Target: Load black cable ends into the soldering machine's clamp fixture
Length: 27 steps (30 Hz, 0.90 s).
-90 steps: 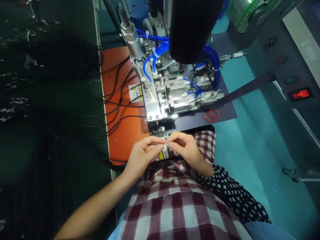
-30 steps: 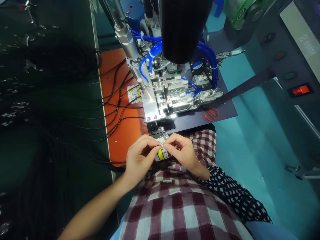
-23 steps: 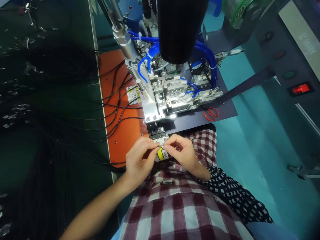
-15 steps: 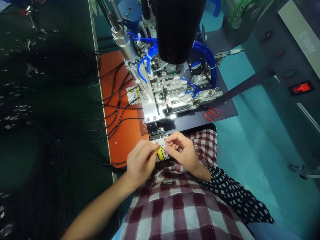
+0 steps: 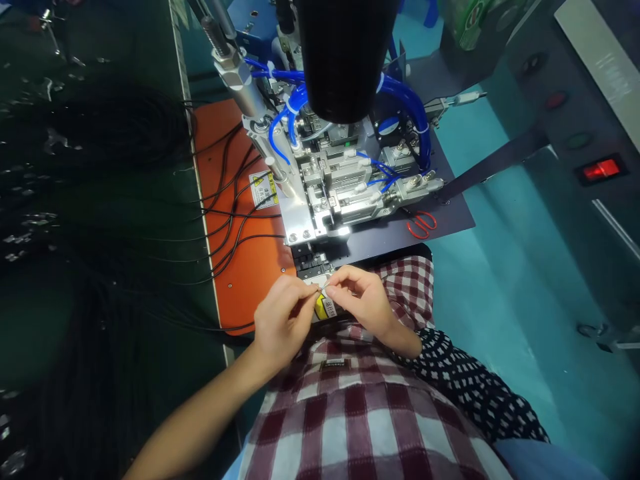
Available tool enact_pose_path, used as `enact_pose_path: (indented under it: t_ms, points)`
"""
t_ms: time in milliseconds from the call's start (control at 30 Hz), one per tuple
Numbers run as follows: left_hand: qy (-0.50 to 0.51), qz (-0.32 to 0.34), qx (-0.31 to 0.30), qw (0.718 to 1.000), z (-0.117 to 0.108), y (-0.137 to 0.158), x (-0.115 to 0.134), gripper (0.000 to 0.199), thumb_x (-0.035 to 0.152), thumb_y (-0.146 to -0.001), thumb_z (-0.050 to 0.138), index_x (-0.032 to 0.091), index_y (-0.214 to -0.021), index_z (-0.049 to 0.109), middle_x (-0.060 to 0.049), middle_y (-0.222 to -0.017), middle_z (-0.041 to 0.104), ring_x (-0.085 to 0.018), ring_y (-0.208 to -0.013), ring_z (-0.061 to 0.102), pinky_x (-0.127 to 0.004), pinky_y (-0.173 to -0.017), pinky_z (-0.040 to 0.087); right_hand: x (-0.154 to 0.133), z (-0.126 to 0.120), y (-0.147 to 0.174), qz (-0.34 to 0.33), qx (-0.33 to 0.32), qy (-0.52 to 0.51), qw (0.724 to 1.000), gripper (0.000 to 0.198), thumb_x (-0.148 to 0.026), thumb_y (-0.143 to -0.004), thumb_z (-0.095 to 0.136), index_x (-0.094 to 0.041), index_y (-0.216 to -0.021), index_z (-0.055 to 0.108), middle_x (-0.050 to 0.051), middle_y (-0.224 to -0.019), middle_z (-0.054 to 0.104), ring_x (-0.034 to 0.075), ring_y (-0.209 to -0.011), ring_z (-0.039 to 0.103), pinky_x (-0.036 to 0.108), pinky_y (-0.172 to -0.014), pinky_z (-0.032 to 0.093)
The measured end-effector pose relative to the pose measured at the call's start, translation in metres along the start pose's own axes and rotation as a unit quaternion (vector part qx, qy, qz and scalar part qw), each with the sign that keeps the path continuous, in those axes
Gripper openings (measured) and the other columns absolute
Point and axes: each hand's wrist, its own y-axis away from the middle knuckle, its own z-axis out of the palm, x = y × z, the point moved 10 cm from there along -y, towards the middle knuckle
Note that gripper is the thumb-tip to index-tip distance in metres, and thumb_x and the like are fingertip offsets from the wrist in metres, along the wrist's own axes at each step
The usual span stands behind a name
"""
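My left hand (image 5: 284,313) is closed in a pinch, thumb against forefinger. A thin black cable (image 5: 235,327) runs from the left up to this hand, which appears to grip its end. My right hand (image 5: 363,297) pinches a fine thin wire (image 5: 324,287) that spans the small gap between the two sets of fingertips. Both hands hover over a yellow and white label (image 5: 325,307) at the near end of the machine. Fingers hide most of the cable end and the wire.
A metal machine (image 5: 345,193) with blue air tubes (image 5: 425,133) stands ahead on an orange board (image 5: 260,267). Several black cables lie across the board's left side. Red-handled scissors (image 5: 423,225) rest on the dark plate. A control box with a lit red switch (image 5: 601,169) is at right.
My right fingertips have come slightly closer to my left ones, shortening the gap with the thin wire. The view has shifted a little; the machine and cables stay as they were.
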Motion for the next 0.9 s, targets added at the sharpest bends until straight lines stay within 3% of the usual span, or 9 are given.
enact_pose_path:
  t_ms: [133, 333, 467, 567, 633, 733, 900]
  points:
    - [0.073, -0.093, -0.019, 0.993, 0.003, -0.003, -0.015, 0.007, 0.012, -0.082, 0.064, 0.019, -0.081, 0.066, -0.001, -0.077, 0.059, -0.014, -0.072, 0.057, -0.026, -0.062, 0.046, 0.006, 0.001, -0.002, 0.016, -0.012, -0.027, 0.999, 0.013, -0.027, -0.076, 0.070, -0.017, -0.072, 0.063, -0.003, -0.064, 0.056, 0.008, -0.051, 0.044, 0.022, -0.046, 0.034]
    - [0.132, -0.157, -0.032, 0.978, 0.008, 0.001, -0.029, 0.003, 0.018, -0.082, 0.067, 0.019, -0.080, 0.068, -0.001, -0.077, 0.057, -0.013, -0.070, 0.055, -0.025, -0.059, 0.044, 0.008, 0.004, -0.002, 0.004, -0.029, -0.001, 1.000, 0.013, -0.028, -0.078, 0.069, -0.017, -0.077, 0.063, -0.002, -0.067, 0.057, 0.008, -0.052, 0.045, 0.023, -0.048, 0.036]
    - [0.162, -0.178, -0.034, 0.970, 0.011, 0.002, -0.035, 0.004, 0.022, -0.083, 0.067, 0.019, -0.083, 0.069, -0.002, -0.078, 0.059, -0.014, -0.069, 0.055, -0.025, -0.057, 0.044, -0.017, -0.002, 0.005, -0.119, 0.015, 0.118, 0.986, 0.009, -0.026, -0.084, 0.065, -0.019, -0.078, 0.065, 0.001, -0.073, 0.060, 0.011, -0.059, 0.050, 0.026, -0.053, 0.041]
    - [0.142, -0.160, -0.039, 0.976, 0.010, 0.001, -0.031, 0.005, 0.020, -0.084, 0.065, 0.019, -0.085, 0.070, -0.003, -0.079, 0.060, -0.015, -0.072, 0.056, -0.026, -0.061, 0.045, -0.042, 0.000, 0.015, -0.225, 0.036, 0.238, 0.944, 0.008, -0.023, -0.085, 0.064, -0.021, -0.078, 0.066, 0.002, -0.074, 0.062, 0.013, -0.061, 0.052, 0.029, -0.058, 0.043]
    - [0.119, -0.142, -0.049, 0.981, 0.010, -0.001, -0.026, 0.007, 0.018, -0.085, 0.063, 0.019, -0.085, 0.070, -0.003, -0.081, 0.061, -0.015, -0.075, 0.057, -0.026, -0.064, 0.046, -0.053, 0.002, 0.017, -0.258, 0.031, 0.286, 0.922, 0.009, -0.022, -0.086, 0.064, -0.021, -0.077, 0.066, 0.002, -0.071, 0.062, 0.014, -0.059, 0.051, 0.031, -0.060, 0.043]
    - [0.117, -0.143, -0.064, 0.981, 0.012, -0.001, -0.025, 0.009, 0.018, -0.087, 0.061, 0.019, -0.085, 0.070, -0.003, -0.081, 0.062, -0.015, -0.076, 0.057, -0.026, -0.066, 0.046, -0.058, 0.000, 0.013, -0.249, 0.020, 0.287, 0.925, 0.012, -0.022, -0.087, 0.063, -0.021, -0.075, 0.065, 0.002, -0.072, 0.061, 0.013, -0.058, 0.050, 0.030, -0.058, 0.042]
    - [0.178, -0.214, -0.070, 0.958, 0.016, 0.003, -0.036, 0.010, 0.026, -0.085, 0.064, 0.018, -0.082, 0.069, -0.003, -0.078, 0.061, -0.014, -0.070, 0.056, -0.024, -0.058, 0.045, -0.052, -0.006, 0.006, -0.201, 0.012, 0.244, 0.949, 0.010, -0.021, -0.087, 0.061, -0.020, -0.077, 0.064, 0.002, -0.078, 0.061, 0.011, -0.055, 0.047, 0.028, -0.052, 0.042]
